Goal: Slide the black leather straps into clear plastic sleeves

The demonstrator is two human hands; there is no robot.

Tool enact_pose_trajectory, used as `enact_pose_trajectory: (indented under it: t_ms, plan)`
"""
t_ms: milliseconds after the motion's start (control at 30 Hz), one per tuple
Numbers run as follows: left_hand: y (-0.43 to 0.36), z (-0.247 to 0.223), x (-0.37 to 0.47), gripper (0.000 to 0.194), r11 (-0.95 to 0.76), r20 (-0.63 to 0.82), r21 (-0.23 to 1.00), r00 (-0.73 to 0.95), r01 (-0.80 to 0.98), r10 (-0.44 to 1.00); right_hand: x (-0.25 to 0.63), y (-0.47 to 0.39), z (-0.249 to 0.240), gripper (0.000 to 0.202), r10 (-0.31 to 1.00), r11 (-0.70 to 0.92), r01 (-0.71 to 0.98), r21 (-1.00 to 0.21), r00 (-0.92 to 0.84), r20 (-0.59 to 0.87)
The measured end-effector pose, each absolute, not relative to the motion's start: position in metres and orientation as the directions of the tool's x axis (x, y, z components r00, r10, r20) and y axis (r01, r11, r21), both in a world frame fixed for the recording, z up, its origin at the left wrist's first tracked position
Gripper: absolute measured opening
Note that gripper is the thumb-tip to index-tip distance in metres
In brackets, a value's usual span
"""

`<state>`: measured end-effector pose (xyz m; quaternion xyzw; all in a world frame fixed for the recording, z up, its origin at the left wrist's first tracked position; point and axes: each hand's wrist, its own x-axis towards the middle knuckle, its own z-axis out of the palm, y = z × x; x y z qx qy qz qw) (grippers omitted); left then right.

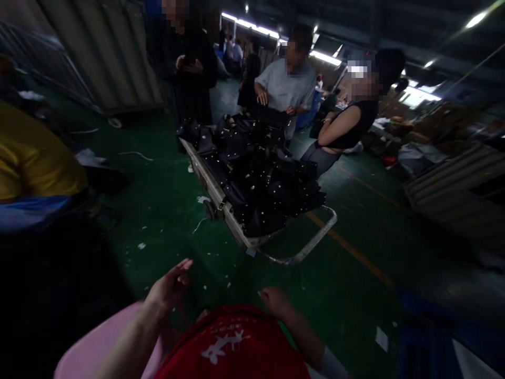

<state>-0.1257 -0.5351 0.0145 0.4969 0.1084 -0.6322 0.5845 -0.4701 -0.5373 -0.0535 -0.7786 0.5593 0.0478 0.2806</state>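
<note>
My left hand (173, 281) is held out in front of me above the green floor, its fingers stretched forward and nothing in them. To the right of it, beside the red apron (236, 347) on my body, my right hand (275, 301) has its fingers curled in, and no object shows in it. Neither hand touches the flat cart (205, 181) ahead, which is heaped with black bags (252, 173) with shiny metal studs. The cart's bent metal handle (311, 245) points toward my side. A pink seat (106, 342) is below my left forearm.
Three people stand around the cart's far side: one in black (193, 79), one in a grey shirt (286, 84), one in a sleeveless top (351, 126). A person in yellow (35, 152) is close at left. A large wheeled bin (106, 58) stands behind. Scraps litter the floor.
</note>
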Motion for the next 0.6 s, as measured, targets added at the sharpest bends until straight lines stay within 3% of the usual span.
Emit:
enact_pose_trajectory:
  t_ms: [167, 333, 400, 533, 600]
  plan:
    - [-0.616, 0.013, -0.135, 0.024, -0.492, -0.735, 0.505, 0.054, 0.709, -0.676, -0.497, -0.589, -0.038, 0.032, -0.946, -0.066, -0.88, -0.471, 0.204, -0.25]
    - [-0.728, 0.004, -0.158, 0.008, -0.575, -0.743, 0.572, 0.072, 0.585, -0.666, -0.54, -0.677, -0.029, 0.039, -0.988, 0.01, -0.878, -0.478, 0.064, -0.139]
    - [-0.777, -0.001, -0.171, 0.004, -0.572, -0.731, 0.608, 0.107, 0.55, -0.674, -0.555, -0.726, -0.032, 0.047, -0.999, 0.015, -0.891, -0.454, 0.006, -0.044]
    - [-0.858, -0.013, -0.195, 0.015, -0.566, -0.713, 0.652, 0.155, 0.504, -0.684, -0.572, -0.832, -0.047, 0.075, -0.965, -0.047, -0.931, -0.361, -0.051, 0.258]
    - [-0.885, -0.02, -0.204, 0.019, -0.584, -0.725, 0.641, 0.142, 0.498, -0.674, -0.572, -0.878, -0.057, 0.091, -0.947, -0.071, -0.948, -0.312, -0.034, 0.319]
